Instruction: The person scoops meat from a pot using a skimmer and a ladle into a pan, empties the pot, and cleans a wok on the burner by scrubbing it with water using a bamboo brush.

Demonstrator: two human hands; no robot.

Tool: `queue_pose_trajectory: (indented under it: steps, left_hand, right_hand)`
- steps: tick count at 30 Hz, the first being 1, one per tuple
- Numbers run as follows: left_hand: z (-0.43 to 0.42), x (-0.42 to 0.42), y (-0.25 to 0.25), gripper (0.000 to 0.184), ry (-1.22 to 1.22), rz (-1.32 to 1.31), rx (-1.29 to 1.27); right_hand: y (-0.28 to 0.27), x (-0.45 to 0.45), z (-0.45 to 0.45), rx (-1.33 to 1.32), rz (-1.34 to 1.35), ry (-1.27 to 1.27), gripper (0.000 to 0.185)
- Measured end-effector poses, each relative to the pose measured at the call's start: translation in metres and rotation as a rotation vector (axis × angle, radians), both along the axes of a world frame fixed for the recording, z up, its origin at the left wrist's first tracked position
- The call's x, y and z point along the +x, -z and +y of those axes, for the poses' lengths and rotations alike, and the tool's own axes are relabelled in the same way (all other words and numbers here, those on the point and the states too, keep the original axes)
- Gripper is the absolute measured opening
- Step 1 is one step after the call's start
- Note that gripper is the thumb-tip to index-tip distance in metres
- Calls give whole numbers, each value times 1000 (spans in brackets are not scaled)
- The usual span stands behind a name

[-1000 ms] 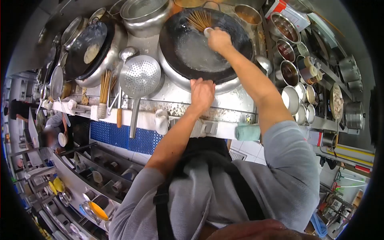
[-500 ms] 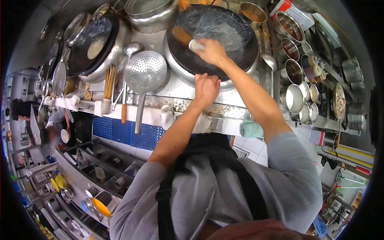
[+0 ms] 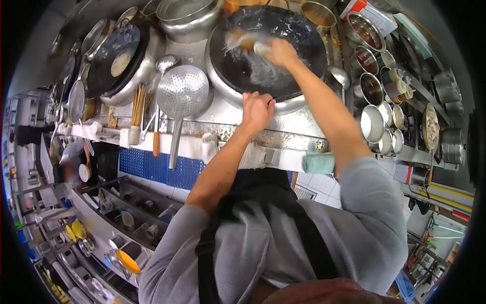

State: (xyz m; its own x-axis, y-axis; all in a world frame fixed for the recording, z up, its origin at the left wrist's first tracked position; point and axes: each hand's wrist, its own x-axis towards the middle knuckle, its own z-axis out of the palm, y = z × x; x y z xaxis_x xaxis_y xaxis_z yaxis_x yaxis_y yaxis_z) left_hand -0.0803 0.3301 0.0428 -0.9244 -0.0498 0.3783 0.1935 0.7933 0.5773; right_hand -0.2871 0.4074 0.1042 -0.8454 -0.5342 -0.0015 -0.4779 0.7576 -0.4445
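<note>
A large black wok sits on a round steel burner ring, with water splashing in it. My right hand grips the pale handle of a bamboo brush, whose bristles are blurred by motion over the wok's left half. At the near rim of the wok, my left hand is closed on the edge, fingers bent together. Left of the wok lies a perforated skimmer with its handle toward me. A second bamboo brush stands beside it near the counter's front edge.
A smaller wok rests on the left burner. Ladles lie either side of the big wok, one ladle at its right. Steel pots and sauce bottles line the right. A teal cloth lies at the front edge. Another person is at far left.
The brush in my right hand went from the wok's back to its left side, then slightly back and right. The water has spread and shrunk into splashes. My left hand stays at the rim.
</note>
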Motion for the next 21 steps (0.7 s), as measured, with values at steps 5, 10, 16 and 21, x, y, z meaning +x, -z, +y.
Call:
queue_pose_trajectory:
  steps: [5, 10, 16, 21]
  left_hand:
    - [-8, 8, -3, 9, 24, 44, 17]
    - [-49, 66, -49, 12, -151, 319, 128]
    - [-60, 90, -74, 4, -348, 372, 194]
    - [-44, 75, -79, 6, -320, 471, 362]
  right_hand:
    - [11, 46, -12, -318, -37, -87, 43]
    - [-68, 66, 116, 6, -194, -413, 44]
    - [-4, -21, 27, 48, 60, -129, 41]
    - [-16, 64, -1, -78, -80, -112, 37]
